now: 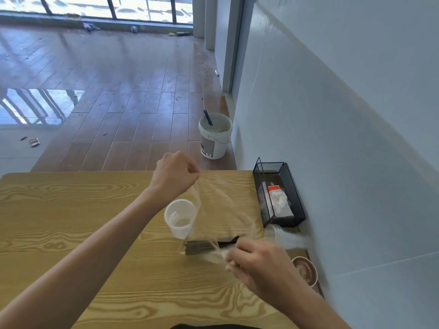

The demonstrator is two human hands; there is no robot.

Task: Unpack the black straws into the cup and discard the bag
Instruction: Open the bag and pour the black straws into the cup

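Note:
A clear plastic bag (221,210) hangs stretched over the wooden table (71,210). My left hand (175,174) pinches its top end, raised above the table's far side. My right hand (259,262) grips the bag's lower end near the table's right side. A bundle of black straws (209,245) lies inside the bag's lower part, close to my right fingers. An upright clear plastic cup (180,218) stands on the table just left of the bag, below my left wrist.
A black mesh basket (294,205) holding tissue and small items sits at the table's right edge by the wall. Stacked clear cups (285,236) lie beside it. A brown paper cup (305,270) stands nearer. A white bucket (215,136) is on the floor beyond.

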